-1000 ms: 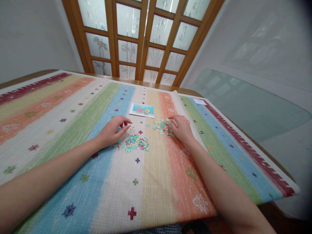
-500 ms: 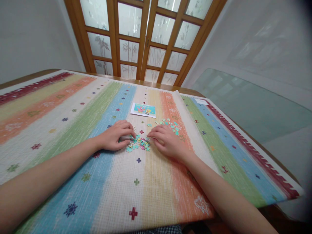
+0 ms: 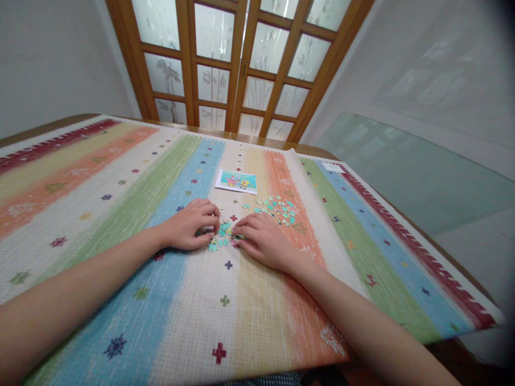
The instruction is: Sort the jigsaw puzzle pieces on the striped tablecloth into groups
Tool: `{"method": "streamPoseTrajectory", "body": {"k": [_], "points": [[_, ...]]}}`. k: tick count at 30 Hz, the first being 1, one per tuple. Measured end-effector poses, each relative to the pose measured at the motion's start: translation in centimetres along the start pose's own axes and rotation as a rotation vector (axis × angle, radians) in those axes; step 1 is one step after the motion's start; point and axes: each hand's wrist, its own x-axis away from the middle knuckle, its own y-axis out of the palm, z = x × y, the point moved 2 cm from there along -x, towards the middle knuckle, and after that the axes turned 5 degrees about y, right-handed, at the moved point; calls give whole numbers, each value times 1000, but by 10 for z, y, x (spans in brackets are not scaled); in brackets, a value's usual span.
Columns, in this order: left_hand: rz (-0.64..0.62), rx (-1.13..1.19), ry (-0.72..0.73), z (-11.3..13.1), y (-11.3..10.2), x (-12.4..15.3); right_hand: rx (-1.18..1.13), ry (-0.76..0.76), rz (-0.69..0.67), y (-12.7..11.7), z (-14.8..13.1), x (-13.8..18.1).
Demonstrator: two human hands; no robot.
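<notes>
The bare left forearm (image 3: 88, 279) enters at the left edge and slants inward over the striped, multicoloured cloth (image 3: 193, 311) that covers the worktop (image 3: 72, 119), its left hand (image 3: 193, 226) back upward and fingers curled toward the middle. The bare right forearm (image 3: 362, 311) comes up from the lower right, across the near edge of the cloth, and its right hand (image 3: 261, 238) lies palm down, wrist nearly straight, with fingers bent and pointing left.

Between the two hands sits a small heap of turquoise, pink and yellow jigsaw pieces (image 3: 222, 236). The left fingertips are at its left side; the right fingertips reach over its right side and hide part of it. Both hands are loosely bent, neither flat nor made into a fist; whether either one pinches a piece cannot be told, as the fingers cover the spot and the pieces are tiny.

A second, looser scatter of mostly turquoise jigsaw pieces (image 3: 284, 208) lies just beyond the right hand, which may cover some of it. Farther off lies a white-bordered rectangular picture card (image 3: 236, 182) with pink and yellow figures on turquoise; its lettering is too small to read. Both forearms are cut off by the frame before the elbow is clear.
</notes>
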Motion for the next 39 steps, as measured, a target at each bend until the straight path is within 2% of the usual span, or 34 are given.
{"method": "streamPoseTrajectory", "body": {"k": [7, 12, 18, 26, 39], "points": [[20, -53, -35, -3, 4, 0, 92, 46, 9, 8, -9, -6], [33, -82, -62, -5, 5, -1, 20, 101, 39, 7, -7, -7], [50, -79, -82, -6, 5, -1, 1, 124, 98, 12, -17, -14], [48, -44, -75, -7, 5, -1, 10, 285, 142, 22, -24, -24], [18, -62, -54, -5, 6, -2, -221, 354, 177, 30, -15, -25]]}}
